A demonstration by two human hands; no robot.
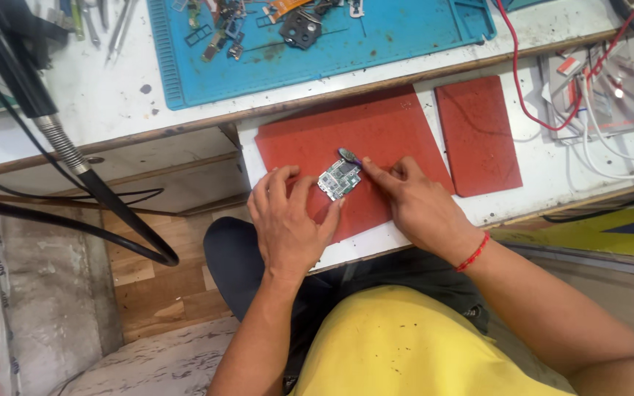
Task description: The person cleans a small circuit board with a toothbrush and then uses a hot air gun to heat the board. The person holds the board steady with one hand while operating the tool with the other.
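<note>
Resting palm-down, the left hand (pixel 288 220) pinned the board (pixel 340 179) on the red mat (pixel 376 132), fingers spread; the right hand (pixel 412 198) pinched a small tool (pixel 349 155).

Bright even daylight, soft short shadows, mild glare on white bench (pixel 111 103), sharp focus, slight edge distortion.

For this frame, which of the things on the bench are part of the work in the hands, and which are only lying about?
In hand:
- small green circuit board, steadied by left hand
- small dark oval part at the fingertips of right hand
- large red rubber mat under them

Lying about:
- smaller red mat
- blue work mat with loose parts
- metal tweezers
- red and white wires
- black hose
</note>
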